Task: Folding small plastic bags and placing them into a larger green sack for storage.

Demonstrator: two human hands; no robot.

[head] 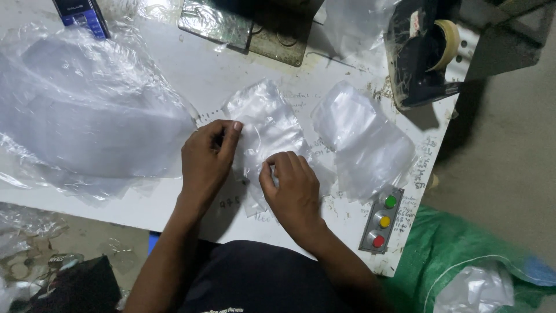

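Near the front edge of the white desk (pixel 174 75), the left hand (pixel 205 159) and right hand (pixel 292 188) pinch a clear plastic bag (pixel 269 130) with curled fingers, beside a button box (pixel 382 220).

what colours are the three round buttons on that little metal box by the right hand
Green, yellow and red, top to bottom, on the button box; the head view shows them.

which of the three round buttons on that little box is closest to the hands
The red button, lowest on the grey button box; yellow and green sit farther up.
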